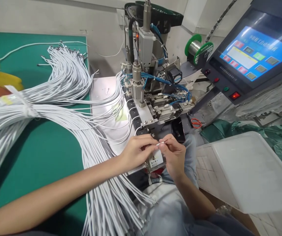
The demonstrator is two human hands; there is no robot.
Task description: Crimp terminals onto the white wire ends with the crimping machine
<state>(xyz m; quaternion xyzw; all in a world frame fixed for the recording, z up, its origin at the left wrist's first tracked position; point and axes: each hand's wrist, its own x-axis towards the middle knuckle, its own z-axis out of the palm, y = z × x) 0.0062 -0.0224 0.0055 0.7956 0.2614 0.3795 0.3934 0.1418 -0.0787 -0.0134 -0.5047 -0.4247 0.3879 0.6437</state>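
Between the fingertips of both hands is the end of a thin white cable [159,143], held just in front of the machine. My left hand [139,149] pinches it from the left, thumb and fingers pressed together. From the right, my right hand [174,154] grips the tip, where a bit of dark wire seems to show. Behind my hands stands a metal machine [141,95] with pneumatic cylinders and blue tubes; several white cables run into its near side. A white label with a warning sign [156,160] sits just below my fingers.
A large tied bundle of white cables [64,114] lies across the green mat [54,147] and hangs off its edge. To the right are a touchscreen panel [251,55], a wire spool [195,47], red-handled scissors [196,123] and a white plastic bin [251,170].
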